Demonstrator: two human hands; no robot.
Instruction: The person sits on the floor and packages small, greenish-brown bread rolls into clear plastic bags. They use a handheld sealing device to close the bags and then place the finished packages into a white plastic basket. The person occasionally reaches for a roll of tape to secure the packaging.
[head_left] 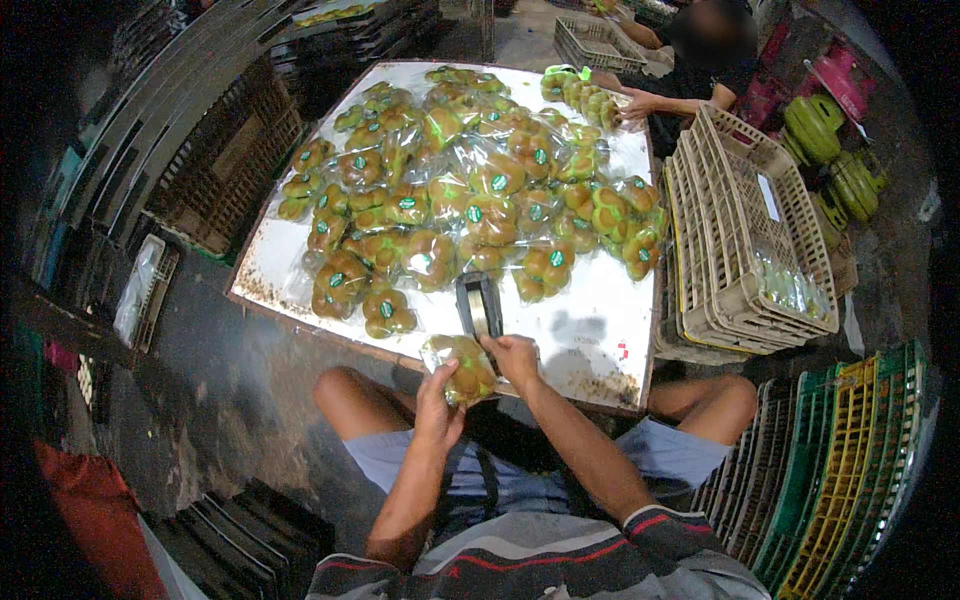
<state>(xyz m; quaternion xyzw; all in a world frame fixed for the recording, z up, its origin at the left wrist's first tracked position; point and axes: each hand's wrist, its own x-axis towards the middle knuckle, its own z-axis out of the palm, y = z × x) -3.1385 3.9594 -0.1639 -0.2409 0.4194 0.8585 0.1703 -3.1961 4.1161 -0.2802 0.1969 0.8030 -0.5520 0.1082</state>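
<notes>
My left hand (437,408) grips a clear-bagged bun (468,372), brown with green patches, at the table's near edge. Close beside it, my right hand (515,361) is closed, fingertips together at the near end of a black tape dispenser (480,303). Whatever those fingertips hold is too small to make out. Beyond the dispenser, a broad heap of bagged buns (490,215) covers much of the white tabletop (285,250). Many bags carry a round green sticker.
Across the table at the far right, another person's hand (637,103) touches a row of buns (590,100). Stacked beige plastic crates (745,240) stand against the table's right side. Green and yellow crates (830,470) are at lower right, gas cylinders (815,130) behind.
</notes>
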